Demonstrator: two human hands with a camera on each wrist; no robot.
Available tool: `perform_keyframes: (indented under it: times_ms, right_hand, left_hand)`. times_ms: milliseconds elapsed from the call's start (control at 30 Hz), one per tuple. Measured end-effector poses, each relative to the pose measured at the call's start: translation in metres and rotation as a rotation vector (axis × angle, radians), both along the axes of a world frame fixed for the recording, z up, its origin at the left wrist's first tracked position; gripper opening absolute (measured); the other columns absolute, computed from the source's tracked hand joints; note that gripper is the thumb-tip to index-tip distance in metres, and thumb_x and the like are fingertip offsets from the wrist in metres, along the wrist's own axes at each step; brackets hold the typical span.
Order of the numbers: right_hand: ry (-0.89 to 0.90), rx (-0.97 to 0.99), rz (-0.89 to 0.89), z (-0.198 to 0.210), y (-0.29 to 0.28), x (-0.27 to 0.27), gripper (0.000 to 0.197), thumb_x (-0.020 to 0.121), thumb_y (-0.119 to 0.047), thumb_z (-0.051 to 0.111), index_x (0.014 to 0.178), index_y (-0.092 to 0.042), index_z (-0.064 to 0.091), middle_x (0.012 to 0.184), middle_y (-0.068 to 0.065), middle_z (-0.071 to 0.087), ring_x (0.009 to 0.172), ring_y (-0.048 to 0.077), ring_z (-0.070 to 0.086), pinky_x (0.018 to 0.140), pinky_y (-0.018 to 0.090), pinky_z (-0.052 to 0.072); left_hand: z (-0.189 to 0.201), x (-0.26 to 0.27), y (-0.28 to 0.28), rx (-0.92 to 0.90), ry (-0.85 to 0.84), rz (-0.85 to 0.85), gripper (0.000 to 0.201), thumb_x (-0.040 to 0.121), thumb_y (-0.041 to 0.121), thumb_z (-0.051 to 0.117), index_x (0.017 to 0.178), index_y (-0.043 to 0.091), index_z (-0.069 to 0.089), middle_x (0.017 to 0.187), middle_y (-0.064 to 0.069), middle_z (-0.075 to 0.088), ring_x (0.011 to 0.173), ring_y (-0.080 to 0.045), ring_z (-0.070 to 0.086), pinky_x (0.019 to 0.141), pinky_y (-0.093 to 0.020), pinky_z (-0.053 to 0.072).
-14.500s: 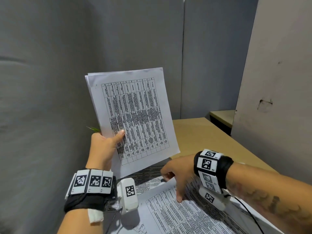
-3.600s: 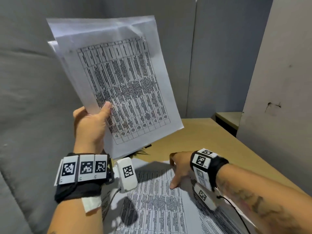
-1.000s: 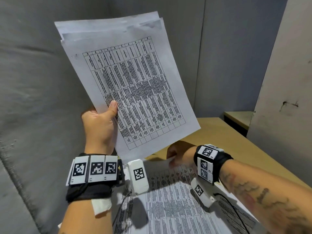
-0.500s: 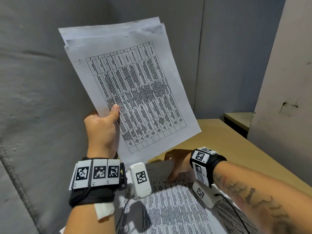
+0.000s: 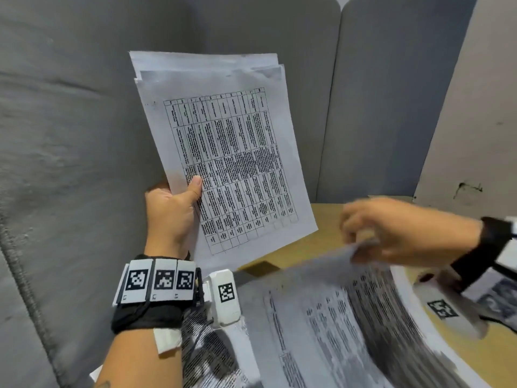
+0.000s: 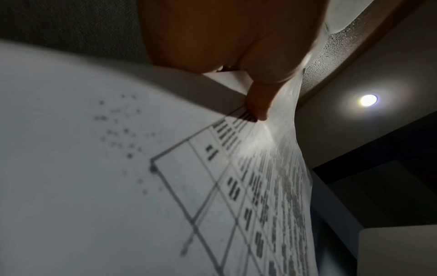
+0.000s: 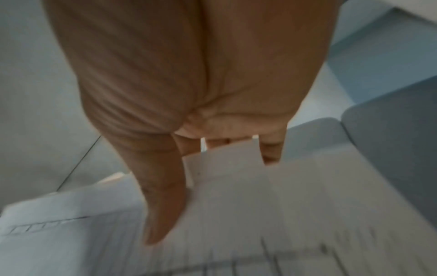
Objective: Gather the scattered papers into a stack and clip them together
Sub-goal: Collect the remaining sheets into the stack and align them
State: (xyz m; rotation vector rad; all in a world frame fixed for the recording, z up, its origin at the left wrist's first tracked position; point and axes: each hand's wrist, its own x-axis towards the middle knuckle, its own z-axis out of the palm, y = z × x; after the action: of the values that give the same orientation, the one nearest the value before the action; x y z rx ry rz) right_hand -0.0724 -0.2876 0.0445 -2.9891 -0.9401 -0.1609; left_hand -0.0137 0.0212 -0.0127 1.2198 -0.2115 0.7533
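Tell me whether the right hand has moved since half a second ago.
Yes. The right hand has risen off the sheets on the wooden desk, pinching the top sheet and lifting its edge.

We're wearing black wrist straps on both arms. Left strap (image 5: 148, 315) carries three white tiles with black square-code markers, plus a white camera pod (image 5: 225, 294) with its own marker and a thin black cable. Right pod (image 5: 447, 312) looks the same, blurred. Arms bare, sleeveless.

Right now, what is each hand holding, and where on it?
The left hand holds the stack by its lower left edge, thumb on the front. The right hand pinches a sheet at its far edge, lifting it off the desk.
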Motion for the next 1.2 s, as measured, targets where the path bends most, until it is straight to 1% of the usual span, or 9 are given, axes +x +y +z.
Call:
perform_keyframes:
  times_ms: [133,233,400,467,533,633,800,1000,1200]
  right_hand:
    - [-0.153,0.292,-0.043,0.050,-0.014,0.005,0.014,0.078,-0.031,0.081,0.071,-0.025,0.070,0.145,-0.010,0.042,0.133,0.008,0.037,0.105,0.029,0.029]
    - [-0.200,0.424,-0.104,0.070,-0.016,0.019,0.018,0.075,-0.023,0.084,0.072,-0.010,0.072,0.150,-0.009,0.038,0.135,0.008,0.035,0.106,0.024,0.025]
    - [-0.286,0.609,-0.194,0.071,-0.019,0.033,0.022,0.069,-0.021,0.088,0.066,-0.021,0.066,0.151,-0.005,0.039,0.137,0.012,0.035,0.106,0.027,0.027]
    - [-0.242,0.622,-0.260,0.068,-0.024,0.034,0.017,0.068,-0.020,0.088,0.069,-0.013,0.072,0.136,0.000,0.054,0.124,0.014,0.048,0.096,0.031,0.035]
    - [-0.145,0.629,-0.292,0.061,-0.029,0.035,0.021,0.068,-0.023,0.088,0.070,-0.008,0.073,0.097,0.003,0.068,0.089,0.012,0.060,0.078,0.035,0.041]
    - [-0.113,0.674,-0.292,0.054,-0.036,0.037,0.023,0.068,-0.024,0.089,0.064,-0.009,0.072,0.047,-0.011,0.048,0.047,0.004,0.042,0.058,0.028,0.031]
    - [-0.175,0.685,-0.300,0.054,-0.038,0.037,0.021,0.065,-0.025,0.090,0.063,-0.011,0.074,0.053,-0.005,0.055,0.051,0.007,0.045,0.062,0.028,0.037]
    - [-0.211,0.613,-0.246,0.062,-0.031,0.028,0.020,0.065,-0.025,0.088,0.062,-0.013,0.073,0.059,0.007,0.065,0.056,0.011,0.055,0.062,0.032,0.046]
    - [-0.296,0.554,-0.270,0.068,-0.027,0.020,0.018,0.065,-0.024,0.086,0.060,-0.014,0.072,0.061,0.007,0.066,0.054,0.009,0.054,0.058,0.030,0.048]
  left_hand:
    - [0.000,0.002,-0.010,0.087,0.084,-0.091,0.009,0.087,0.009,0.070,0.078,0.009,0.073,0.079,-0.002,0.077,0.082,-0.025,0.073,0.085,-0.048,0.057]
    - [0.002,-0.003,-0.032,0.147,0.130,-0.271,0.012,0.090,0.003,0.061,0.084,0.008,0.069,0.072,-0.002,0.075,0.069,-0.016,0.071,0.071,-0.037,0.057]
    - [-0.005,-0.005,-0.053,0.255,0.174,-0.440,0.015,0.090,-0.006,0.056,0.084,0.000,0.068,0.069,-0.004,0.074,0.063,-0.015,0.070,0.053,-0.023,0.054]
    - [-0.007,-0.006,-0.055,0.290,0.180,-0.479,0.014,0.082,-0.011,0.062,0.083,-0.001,0.071,0.074,-0.010,0.075,0.065,-0.020,0.072,0.053,-0.028,0.056]
    - [-0.010,-0.006,-0.057,0.328,0.188,-0.491,0.014,0.076,-0.011,0.067,0.080,0.001,0.074,0.077,-0.014,0.075,0.067,-0.024,0.073,0.055,-0.032,0.058]
    - [-0.014,-0.004,-0.059,0.345,0.216,-0.483,0.015,0.082,-0.009,0.063,0.084,0.000,0.074,0.082,-0.018,0.075,0.072,-0.030,0.073,0.060,-0.035,0.059]
    - [-0.020,0.000,-0.061,0.327,0.246,-0.531,0.014,0.082,-0.001,0.064,0.092,-0.004,0.074,0.090,-0.024,0.074,0.078,-0.034,0.072,0.066,-0.040,0.061]
    - [-0.023,-0.001,-0.062,0.049,0.351,-0.850,0.053,0.093,0.051,0.038,0.098,0.017,0.078,0.092,-0.012,0.075,0.079,-0.027,0.072,0.067,-0.041,0.060]
    - [-0.026,-0.008,-0.070,0.120,0.249,-1.058,0.068,0.065,0.065,0.076,0.115,0.020,0.073,0.113,-0.008,0.074,0.102,-0.023,0.071,0.079,-0.035,0.059]
